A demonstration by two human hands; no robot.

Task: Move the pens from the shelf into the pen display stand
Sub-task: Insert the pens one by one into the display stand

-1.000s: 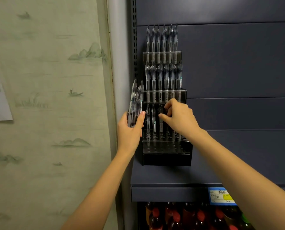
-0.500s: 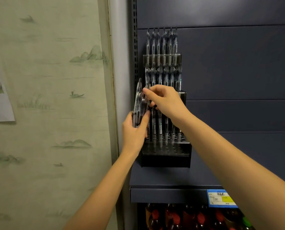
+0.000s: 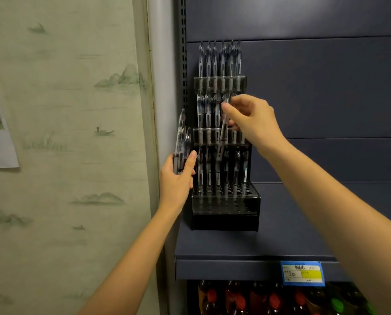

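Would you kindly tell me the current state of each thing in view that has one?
pen display stand: upright on the shelf, front holes of the bottom tier empty.
single pen: tilted, in front of the stand, not seated.
bundle of pens: upright beside the stand.
right hand: pinches the single pen.
left hand: grips the bundle of pens.
bottles: upright, capped, under the shelf.

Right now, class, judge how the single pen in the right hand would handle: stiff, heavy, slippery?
The pen is probably stiff: pinched only near its top by the right hand, it shows no bend. Likely light, since a pinch alone carries it. Slim and round-looking, it may roll if laid down.
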